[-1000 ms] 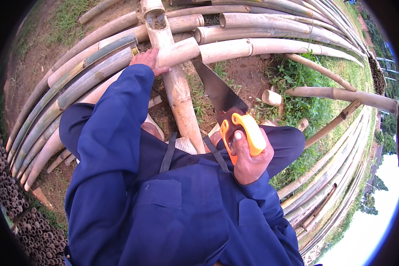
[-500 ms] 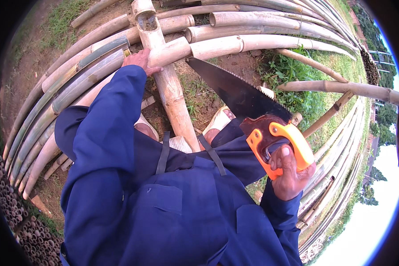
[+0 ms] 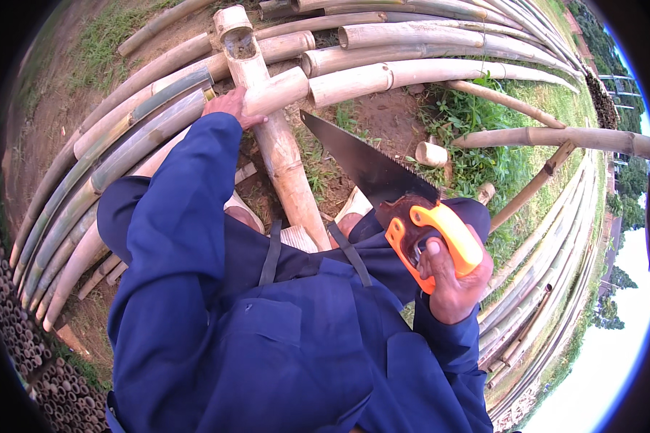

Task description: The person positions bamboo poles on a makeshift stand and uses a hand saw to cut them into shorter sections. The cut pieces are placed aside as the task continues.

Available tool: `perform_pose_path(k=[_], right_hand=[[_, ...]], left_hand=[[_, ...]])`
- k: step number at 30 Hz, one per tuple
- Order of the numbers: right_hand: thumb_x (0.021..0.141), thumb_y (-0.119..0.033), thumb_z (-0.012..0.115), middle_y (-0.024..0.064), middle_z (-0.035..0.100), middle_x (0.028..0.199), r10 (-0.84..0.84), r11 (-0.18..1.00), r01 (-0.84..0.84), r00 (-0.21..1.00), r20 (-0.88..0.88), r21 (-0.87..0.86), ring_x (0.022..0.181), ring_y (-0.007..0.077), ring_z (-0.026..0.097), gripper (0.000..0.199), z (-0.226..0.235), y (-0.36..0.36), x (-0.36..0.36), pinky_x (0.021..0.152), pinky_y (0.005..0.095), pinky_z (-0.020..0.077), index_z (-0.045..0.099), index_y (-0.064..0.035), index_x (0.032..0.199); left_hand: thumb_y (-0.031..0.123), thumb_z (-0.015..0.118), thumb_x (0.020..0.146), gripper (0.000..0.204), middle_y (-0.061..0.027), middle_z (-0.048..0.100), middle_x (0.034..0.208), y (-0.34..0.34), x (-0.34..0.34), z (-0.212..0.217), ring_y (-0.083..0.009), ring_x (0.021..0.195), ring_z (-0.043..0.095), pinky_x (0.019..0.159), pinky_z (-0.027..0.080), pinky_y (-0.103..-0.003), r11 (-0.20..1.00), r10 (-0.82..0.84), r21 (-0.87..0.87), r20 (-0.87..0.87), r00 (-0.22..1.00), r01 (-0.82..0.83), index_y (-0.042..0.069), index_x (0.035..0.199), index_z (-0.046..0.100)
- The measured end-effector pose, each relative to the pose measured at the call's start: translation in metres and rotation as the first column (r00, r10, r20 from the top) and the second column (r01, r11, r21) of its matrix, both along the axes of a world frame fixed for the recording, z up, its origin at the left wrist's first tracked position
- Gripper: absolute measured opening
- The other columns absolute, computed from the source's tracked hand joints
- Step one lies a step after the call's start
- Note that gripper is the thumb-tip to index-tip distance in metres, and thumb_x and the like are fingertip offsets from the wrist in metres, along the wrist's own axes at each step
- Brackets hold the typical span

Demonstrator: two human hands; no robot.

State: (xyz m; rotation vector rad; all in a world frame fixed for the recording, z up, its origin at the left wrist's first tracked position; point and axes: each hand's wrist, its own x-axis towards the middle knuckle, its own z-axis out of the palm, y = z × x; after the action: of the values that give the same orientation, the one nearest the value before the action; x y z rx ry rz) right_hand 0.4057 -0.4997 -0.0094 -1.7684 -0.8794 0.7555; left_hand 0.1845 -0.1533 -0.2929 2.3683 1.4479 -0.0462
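Observation:
My left hand is closed around a pale bamboo pole, near its right end. The pole lies across a thick upright-looking bamboo post with a notch cut in its top. My right hand grips a handsaw by its orange handle. The dark blade points up and left, its tip just below the pole's end and apart from it. Beside that end, another pale bamboo length begins, with a narrow gap between the two. The left fingers are partly hidden behind the pole.
Long bamboo poles lie in rows at the left and far side. A short bamboo offcut lies on the ground near green weeds. At the right, a pole rests on crossed bamboo supports. Stacked bamboo ends fill the lower left.
The saw has moved down and slightly left with my right hand, its tip coming away from the pole's end. My left hand stays on the pole.

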Motion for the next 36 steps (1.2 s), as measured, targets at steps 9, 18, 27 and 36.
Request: perform_pose_path(k=[9,18,27,36], right_hand=[[0.097,-0.001,0.069,0.0068,0.071,0.101,-0.020,0.995,0.033,0.990,-0.141,0.089,0.087,0.0101,0.065,0.025,-0.049,0.041,-0.021,0.076,0.0249,0.0521,0.065,0.0058,0.120],[0.096,-0.001,0.070,0.0077,0.073,0.100,-0.091,0.990,0.095,0.995,-0.045,0.103,0.091,0.0113,0.067,0.019,-0.063,0.035,-0.029,0.083,0.0262,0.0530,0.066,0.0064,0.113],[0.097,-0.005,0.071,0.0040,0.065,0.091,-0.034,0.994,0.024,0.995,0.093,0.107,0.066,0.0073,0.058,0.027,-0.010,0.014,-0.010,0.060,0.0226,0.0469,0.065,0.0077,0.120],[0.103,-0.021,0.058,0.0039,0.047,0.065,-0.220,0.862,0.112,0.961,0.167,0.494,0.057,0.0138,0.051,0.030,0.085,-0.087,0.044,0.053,0.0256,0.0430,0.054,0.0005,0.083]], left_hand=[[0.078,0.077,0.067,0.105,-0.0214,0.070,0.127,0.020,-0.002,0.009,-0.0367,0.122,0.065,0.105,0.048,-0.048,0.987,0.016,-0.159,-0.016,1.000,-0.018,0.011,0.145,0.056],[0.078,0.080,0.062,0.107,-0.0220,0.069,0.128,0.037,-0.010,-0.004,-0.0378,0.124,0.064,0.107,0.047,-0.048,0.990,0.032,-0.141,0.098,0.995,-0.018,0.013,0.144,0.059],[0.065,0.086,0.065,0.098,-0.0192,0.070,0.128,0.046,-0.022,-0.033,-0.0346,0.124,0.065,0.108,0.047,-0.044,0.973,0.052,-0.229,0.162,0.985,-0.014,0.007,0.141,0.062],[0.076,0.080,0.063,0.110,-0.0217,0.066,0.135,0.034,-0.003,-0.011,-0.0363,0.126,0.063,0.109,0.047,-0.045,0.970,0.031,-0.243,0.109,0.994,-0.003,0.009,0.147,0.056]])
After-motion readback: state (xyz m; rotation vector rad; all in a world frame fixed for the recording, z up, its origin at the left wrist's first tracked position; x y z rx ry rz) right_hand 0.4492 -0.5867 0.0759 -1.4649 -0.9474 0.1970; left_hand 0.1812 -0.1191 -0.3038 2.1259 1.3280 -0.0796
